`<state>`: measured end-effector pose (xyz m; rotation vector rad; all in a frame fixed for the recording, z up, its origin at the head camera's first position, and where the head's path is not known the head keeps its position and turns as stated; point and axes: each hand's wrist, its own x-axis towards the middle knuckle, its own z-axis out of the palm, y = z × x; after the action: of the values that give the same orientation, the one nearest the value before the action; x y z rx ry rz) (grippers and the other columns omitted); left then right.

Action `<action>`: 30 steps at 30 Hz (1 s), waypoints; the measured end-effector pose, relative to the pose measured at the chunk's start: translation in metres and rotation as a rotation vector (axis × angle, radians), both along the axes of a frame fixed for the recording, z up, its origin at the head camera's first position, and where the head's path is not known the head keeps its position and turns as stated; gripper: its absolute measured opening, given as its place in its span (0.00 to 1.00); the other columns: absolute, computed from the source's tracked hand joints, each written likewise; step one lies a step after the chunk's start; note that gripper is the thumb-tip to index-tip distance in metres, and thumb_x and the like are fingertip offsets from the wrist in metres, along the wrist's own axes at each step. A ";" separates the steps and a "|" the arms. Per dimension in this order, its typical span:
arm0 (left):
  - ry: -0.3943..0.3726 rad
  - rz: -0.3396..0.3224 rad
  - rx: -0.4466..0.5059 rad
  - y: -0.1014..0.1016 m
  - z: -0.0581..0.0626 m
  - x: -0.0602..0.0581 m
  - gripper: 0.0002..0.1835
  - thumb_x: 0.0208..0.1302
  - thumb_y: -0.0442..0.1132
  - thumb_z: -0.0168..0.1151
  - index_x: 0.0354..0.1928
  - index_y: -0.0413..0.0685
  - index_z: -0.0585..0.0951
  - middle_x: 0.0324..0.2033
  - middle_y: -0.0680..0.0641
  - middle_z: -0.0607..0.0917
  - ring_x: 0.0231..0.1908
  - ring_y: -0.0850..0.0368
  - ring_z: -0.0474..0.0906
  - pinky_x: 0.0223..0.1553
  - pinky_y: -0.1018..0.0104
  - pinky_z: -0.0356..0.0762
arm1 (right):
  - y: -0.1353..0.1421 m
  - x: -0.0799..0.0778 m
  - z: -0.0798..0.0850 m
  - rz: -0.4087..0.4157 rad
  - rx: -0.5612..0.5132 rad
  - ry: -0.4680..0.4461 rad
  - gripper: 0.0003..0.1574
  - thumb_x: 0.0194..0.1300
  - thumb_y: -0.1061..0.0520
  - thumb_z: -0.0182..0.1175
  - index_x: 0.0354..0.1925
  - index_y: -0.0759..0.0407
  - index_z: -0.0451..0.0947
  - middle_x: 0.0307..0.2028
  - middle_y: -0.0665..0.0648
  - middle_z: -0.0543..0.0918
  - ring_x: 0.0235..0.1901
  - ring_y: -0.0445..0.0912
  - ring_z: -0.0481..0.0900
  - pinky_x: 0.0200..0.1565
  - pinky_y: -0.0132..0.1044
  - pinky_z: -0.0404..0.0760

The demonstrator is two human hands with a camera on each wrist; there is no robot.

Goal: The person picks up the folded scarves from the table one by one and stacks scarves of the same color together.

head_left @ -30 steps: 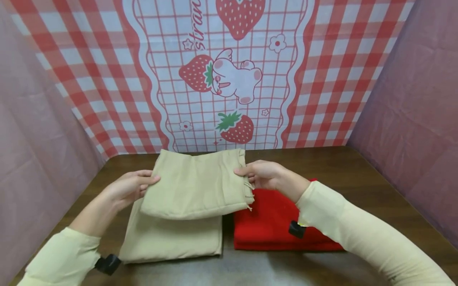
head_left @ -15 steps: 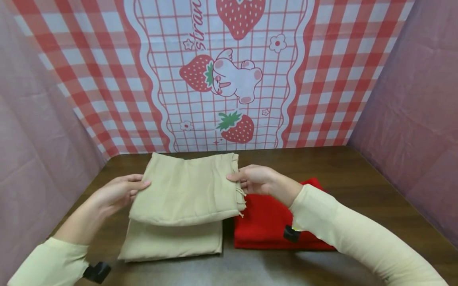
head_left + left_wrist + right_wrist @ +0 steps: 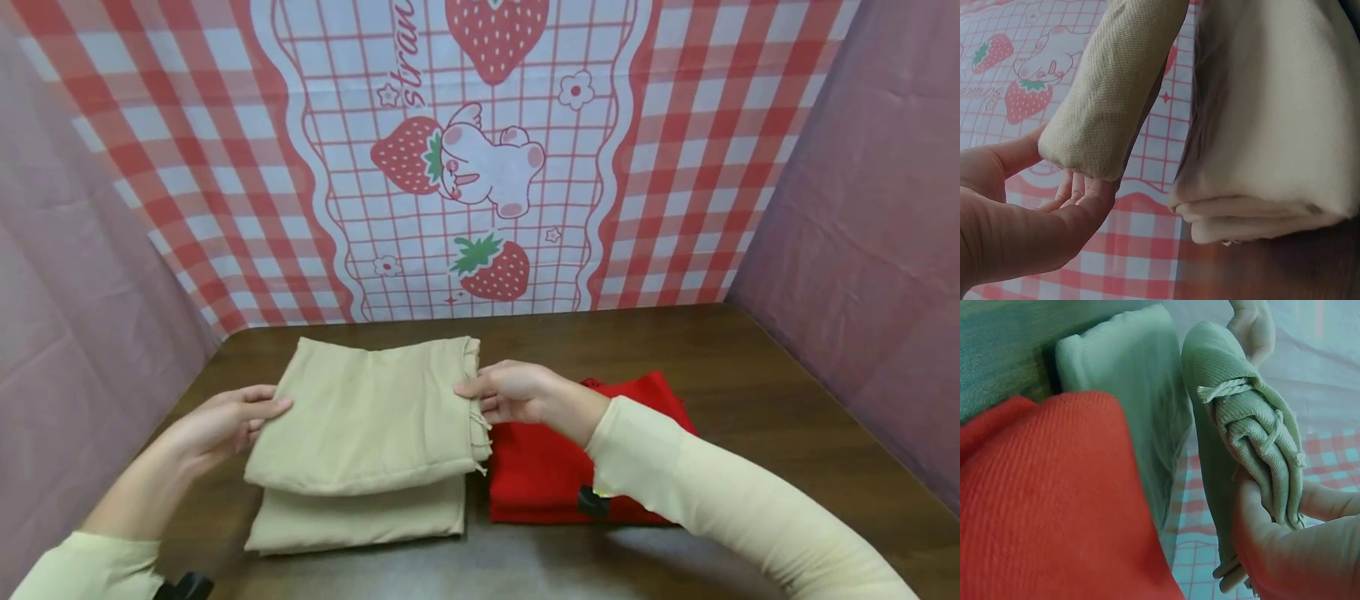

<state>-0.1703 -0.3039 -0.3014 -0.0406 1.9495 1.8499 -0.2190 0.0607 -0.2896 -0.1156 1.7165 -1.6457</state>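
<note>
Both hands hold a folded beige fringed scarf by its opposite sides. The left hand grips the left edge, thumb on one face and fingers on the other. At the fringed right edge, the right hand pinches the layers; knotted tassels show in the right wrist view. Beneath the held scarf a second folded beige scarf lies on the table, mostly covered in the head view. A gap between the two beige scarves shows in the left wrist view. A folded red scarf lies to the right, partly hidden by the right forearm.
The dark wooden table extends right and behind the scarves. A red-and-white strawberry-print cloth hangs at the back. Pink curtains close off both sides.
Both hands have carried the held beige scarf left and down toward the front, and it covers more of the lower beige scarf. More of the red scarf's back part shows.
</note>
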 end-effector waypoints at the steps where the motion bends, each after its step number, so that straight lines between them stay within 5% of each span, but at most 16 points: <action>1: -0.003 0.000 0.000 -0.001 -0.001 0.001 0.10 0.71 0.39 0.53 0.49 0.48 0.65 0.35 0.59 0.83 0.35 0.66 0.83 0.38 0.69 0.83 | 0.000 0.000 -0.002 0.001 -0.002 -0.001 0.18 0.71 0.60 0.51 0.56 0.67 0.69 0.32 0.50 0.80 0.34 0.40 0.78 0.39 0.31 0.82; 17: -0.018 -0.022 0.034 -0.014 -0.013 0.010 0.06 0.71 0.38 0.53 0.45 0.53 0.67 0.33 0.58 0.83 0.32 0.65 0.83 0.36 0.69 0.83 | -0.010 0.010 -0.021 -0.025 -0.007 -0.015 0.22 0.69 0.62 0.53 0.58 0.73 0.70 0.30 0.49 0.83 0.34 0.40 0.81 0.58 0.44 0.80; 30: -0.026 -0.041 0.011 -0.024 -0.022 0.021 0.10 0.73 0.39 0.50 0.50 0.50 0.63 0.36 0.58 0.83 0.35 0.64 0.84 0.39 0.67 0.84 | -0.018 0.019 -0.034 -0.040 0.026 -0.031 0.21 0.68 0.61 0.55 0.56 0.71 0.72 0.35 0.53 0.83 0.37 0.43 0.81 0.60 0.47 0.78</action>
<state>-0.1491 -0.3279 -0.3235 -0.0212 1.9088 1.8248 -0.1996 0.0431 -0.3234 -0.0429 1.7270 -1.6450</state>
